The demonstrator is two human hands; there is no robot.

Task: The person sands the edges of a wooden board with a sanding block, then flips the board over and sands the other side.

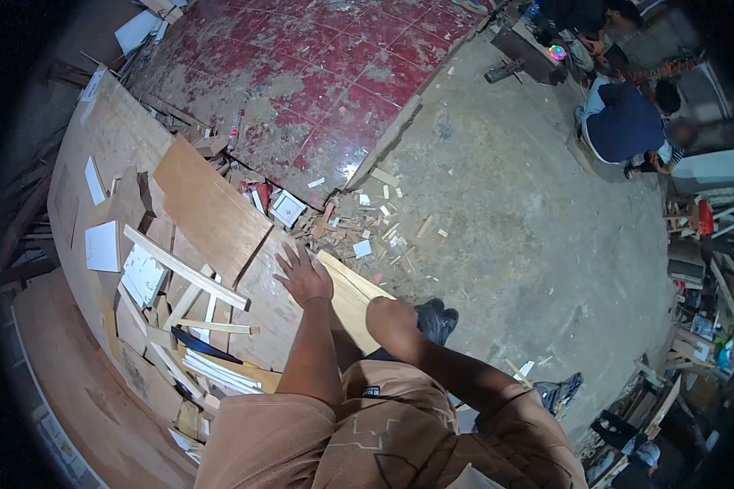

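Observation:
My left hand (304, 275) lies flat with its fingers spread on the edge of a wooden work surface (273, 306). Beside it, a pale yellowish board (352, 295) extends past the surface's edge. My right hand (391, 322) is curled in a fist at the right side of that board; what it holds, if anything, is hidden. A brown plywood sheet (208, 208) lies on the work surface beyond my left hand.
Wood strips (187, 265), white panels (102, 246) and a blue-handled saw (206, 345) lie on the surface at left. Offcuts (362, 248) litter the floor ahead. A person in dark blue (624, 122) crouches at upper right. Scrap piles line the right.

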